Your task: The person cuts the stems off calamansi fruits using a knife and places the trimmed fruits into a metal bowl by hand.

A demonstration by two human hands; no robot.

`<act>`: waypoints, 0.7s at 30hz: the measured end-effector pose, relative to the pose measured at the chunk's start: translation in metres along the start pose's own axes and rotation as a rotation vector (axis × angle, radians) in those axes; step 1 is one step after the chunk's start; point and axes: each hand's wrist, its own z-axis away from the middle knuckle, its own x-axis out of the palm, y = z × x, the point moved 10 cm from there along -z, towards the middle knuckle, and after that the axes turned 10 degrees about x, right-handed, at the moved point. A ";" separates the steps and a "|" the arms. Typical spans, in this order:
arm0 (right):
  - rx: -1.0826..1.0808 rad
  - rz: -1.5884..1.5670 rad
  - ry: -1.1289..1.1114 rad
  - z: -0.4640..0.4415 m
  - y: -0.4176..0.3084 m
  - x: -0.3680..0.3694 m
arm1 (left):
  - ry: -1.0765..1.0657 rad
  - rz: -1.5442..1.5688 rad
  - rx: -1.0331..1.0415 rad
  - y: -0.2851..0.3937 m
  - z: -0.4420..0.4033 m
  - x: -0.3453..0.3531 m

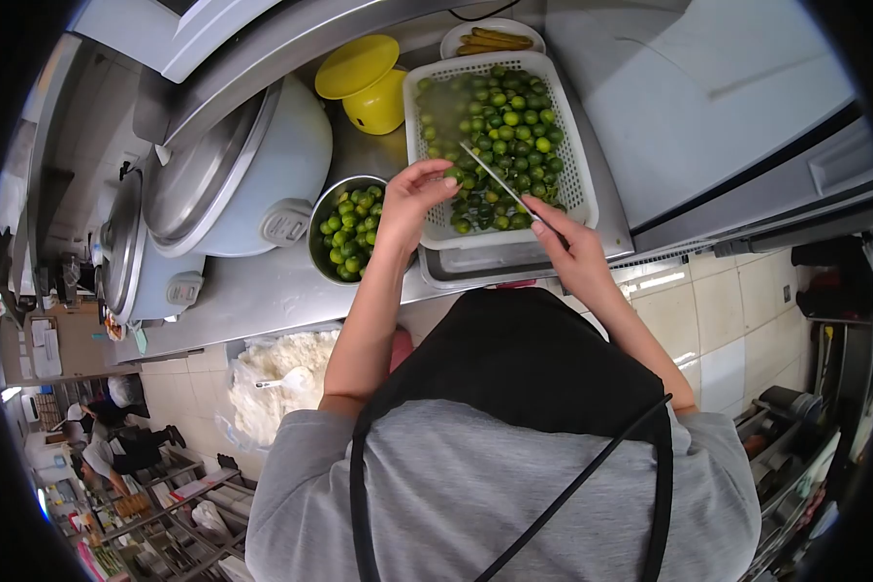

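In my right hand (574,252) is a knife (500,181), gripped by its dark handle, with the blade slanting up and left over the limes. My left hand (419,202) is closed at the fingertips on a small green lime (453,176), close to the blade. Beneath both hands, a white perforated basket (580,184) holds many small green limes (509,118). It rests on a metal tray (466,270). To the left of my left hand stands a metal bowl (317,247) with more limes (350,229), several apparently cut.
Behind the bowl are a yellow container (373,102) and a large rice cooker (296,145). A plate of long brown pieces (495,41) sits past the basket. On the floor side, a plastic bag of white contents (276,383) holds a scoop. Another person (116,456) is far left.
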 end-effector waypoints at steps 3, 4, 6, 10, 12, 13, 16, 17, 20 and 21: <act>-0.030 0.006 -0.039 0.001 -0.004 0.012 | 0.082 0.152 0.049 0.012 0.005 0.002; -0.026 0.014 -0.059 0.000 -0.005 0.016 | 0.122 0.184 0.080 0.016 0.006 0.000; -0.078 0.034 -0.044 0.001 -0.010 0.018 | 0.138 0.177 0.079 0.021 0.006 0.000; -0.119 0.049 -0.021 0.002 -0.014 0.017 | 0.147 0.176 0.115 0.027 0.005 0.003; -0.099 0.085 -0.013 0.001 -0.014 0.016 | 0.145 0.182 0.132 0.024 0.005 0.006; -0.080 0.121 -0.005 0.000 -0.013 0.015 | 0.143 0.189 0.148 0.025 0.005 0.009; -0.024 0.103 0.050 -0.010 -0.014 0.009 | -0.047 0.008 0.082 0.024 0.017 0.044; -0.023 0.102 0.052 -0.015 -0.011 0.008 | -0.054 0.067 0.044 0.025 0.021 0.055; -0.073 0.070 0.080 -0.019 -0.010 0.001 | -0.002 0.040 0.046 0.016 0.013 0.036; -0.073 0.070 0.082 -0.014 -0.012 0.000 | 0.050 0.064 0.081 0.020 0.008 0.024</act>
